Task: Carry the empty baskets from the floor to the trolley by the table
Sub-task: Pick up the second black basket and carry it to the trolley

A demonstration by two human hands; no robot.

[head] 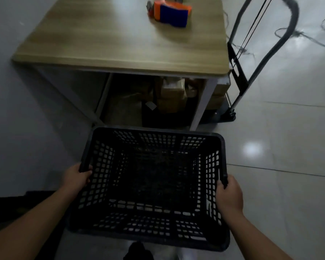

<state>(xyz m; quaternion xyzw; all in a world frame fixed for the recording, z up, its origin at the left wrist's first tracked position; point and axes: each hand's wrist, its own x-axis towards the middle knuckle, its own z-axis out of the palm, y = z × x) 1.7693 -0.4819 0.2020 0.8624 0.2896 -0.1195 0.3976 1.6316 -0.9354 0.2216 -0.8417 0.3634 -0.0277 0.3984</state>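
Your left hand (77, 178) and right hand (230, 194) clamp opposite rims of the empty black basket (150, 229), held between them off the floor; the trolley (238, 79) stands ahead, beyond your right hand.

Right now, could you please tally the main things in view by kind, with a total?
Black baskets: 1, held by the left hand and right hand
Tables: 1
Trolleys: 1
Orange-and-blue objects on the table: 1
Total: 4

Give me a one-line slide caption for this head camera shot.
Both hands, left hand and right hand, grip an empty black basket before a wooden table, trolley alongside.
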